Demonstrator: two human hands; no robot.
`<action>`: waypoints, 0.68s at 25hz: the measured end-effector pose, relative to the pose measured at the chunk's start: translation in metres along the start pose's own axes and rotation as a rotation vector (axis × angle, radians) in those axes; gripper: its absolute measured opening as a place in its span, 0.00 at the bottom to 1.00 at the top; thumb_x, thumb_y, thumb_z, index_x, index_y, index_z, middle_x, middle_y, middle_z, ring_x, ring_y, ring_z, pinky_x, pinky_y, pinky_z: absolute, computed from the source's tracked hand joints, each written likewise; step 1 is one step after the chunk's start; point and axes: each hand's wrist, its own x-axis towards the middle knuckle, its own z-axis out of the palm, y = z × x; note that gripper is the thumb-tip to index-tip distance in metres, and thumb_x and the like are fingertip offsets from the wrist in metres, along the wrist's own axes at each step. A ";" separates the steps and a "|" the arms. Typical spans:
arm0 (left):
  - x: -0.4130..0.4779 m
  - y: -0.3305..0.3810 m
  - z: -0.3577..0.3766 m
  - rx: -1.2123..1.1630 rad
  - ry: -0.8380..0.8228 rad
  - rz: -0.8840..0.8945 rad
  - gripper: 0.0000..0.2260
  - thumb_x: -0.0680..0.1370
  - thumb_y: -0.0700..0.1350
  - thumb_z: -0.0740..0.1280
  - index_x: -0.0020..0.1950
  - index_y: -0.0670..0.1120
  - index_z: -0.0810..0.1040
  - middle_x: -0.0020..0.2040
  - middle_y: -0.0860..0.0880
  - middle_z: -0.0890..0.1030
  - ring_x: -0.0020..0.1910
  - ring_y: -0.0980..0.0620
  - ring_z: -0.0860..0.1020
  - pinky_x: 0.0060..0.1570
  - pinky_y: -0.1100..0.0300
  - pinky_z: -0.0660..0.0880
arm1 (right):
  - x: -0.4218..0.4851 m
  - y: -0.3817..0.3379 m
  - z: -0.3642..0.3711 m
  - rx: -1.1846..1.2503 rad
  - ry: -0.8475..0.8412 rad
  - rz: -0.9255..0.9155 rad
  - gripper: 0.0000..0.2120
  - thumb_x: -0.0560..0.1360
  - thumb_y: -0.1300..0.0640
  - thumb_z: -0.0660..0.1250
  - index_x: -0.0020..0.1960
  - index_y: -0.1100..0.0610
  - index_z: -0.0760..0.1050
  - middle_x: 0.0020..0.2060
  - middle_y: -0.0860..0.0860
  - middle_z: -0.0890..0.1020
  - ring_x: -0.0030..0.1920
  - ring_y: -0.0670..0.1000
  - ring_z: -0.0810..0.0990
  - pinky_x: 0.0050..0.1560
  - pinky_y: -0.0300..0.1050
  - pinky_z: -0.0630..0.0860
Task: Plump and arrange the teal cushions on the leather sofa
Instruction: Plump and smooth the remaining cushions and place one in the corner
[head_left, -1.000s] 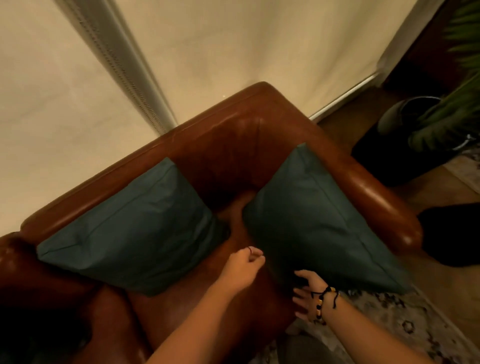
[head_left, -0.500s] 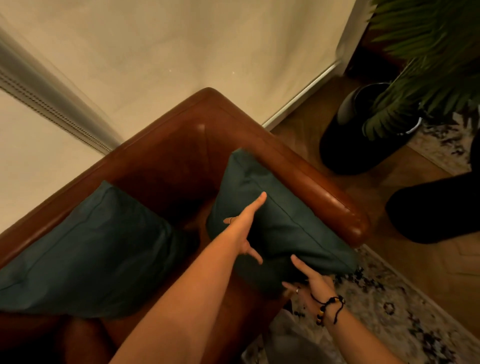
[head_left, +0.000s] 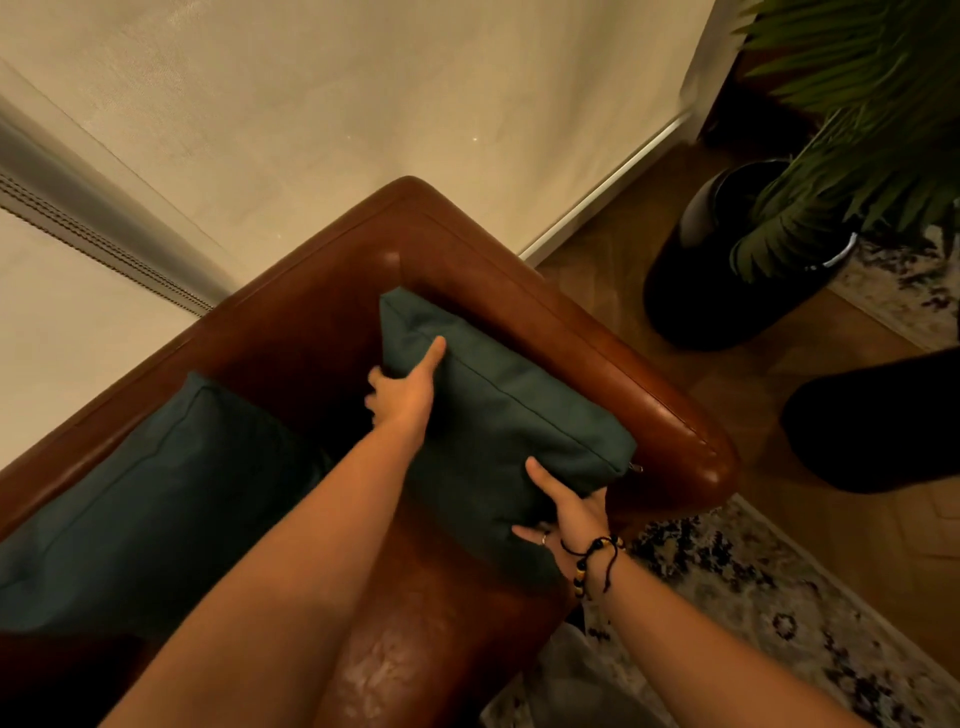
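Warm, dim light. A pale blind (head_left: 322, 104) behind, wood floor (head_left: 810, 467), patterned rug (head_left: 753, 597), and a potted palm (head_left: 852, 171) in the corner.

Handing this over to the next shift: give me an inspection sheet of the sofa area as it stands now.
Surface: brown leather sofa, corner end in view, seat partly bare.
Job's things: right teal cushion leaning against the armrest, held by both hands; left teal cushion leaning on the backrest, untouched.
Clutter: nothing seen on the seat.
Hands: left hand pressed on the right cushion's upper edge; right hand, with beaded bracelet, gripping its near corner.
Cables: nothing seen.
Surroundings: pale curtain behind; potted plant to the right; patterned rug on wooden floor.
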 end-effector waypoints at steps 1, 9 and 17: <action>0.012 0.008 -0.003 -0.004 0.028 0.095 0.61 0.53 0.77 0.72 0.81 0.53 0.57 0.78 0.42 0.64 0.74 0.35 0.67 0.71 0.37 0.66 | -0.001 -0.001 -0.004 -0.035 0.005 -0.003 0.37 0.63 0.55 0.84 0.66 0.40 0.71 0.64 0.46 0.79 0.62 0.58 0.78 0.51 0.75 0.78; 0.048 0.038 -0.007 -0.001 -0.163 0.117 0.22 0.75 0.60 0.71 0.63 0.49 0.78 0.67 0.44 0.78 0.68 0.33 0.73 0.59 0.20 0.67 | -0.007 0.008 -0.017 -0.054 -0.120 0.006 0.45 0.54 0.50 0.87 0.67 0.39 0.72 0.65 0.46 0.80 0.64 0.58 0.79 0.49 0.76 0.79; 0.055 0.049 -0.043 -0.146 -0.196 0.209 0.23 0.78 0.62 0.65 0.69 0.52 0.76 0.66 0.51 0.78 0.66 0.43 0.75 0.65 0.32 0.71 | 0.000 -0.001 0.022 0.017 -0.095 0.041 0.40 0.61 0.41 0.82 0.71 0.38 0.70 0.65 0.46 0.79 0.64 0.59 0.77 0.53 0.71 0.79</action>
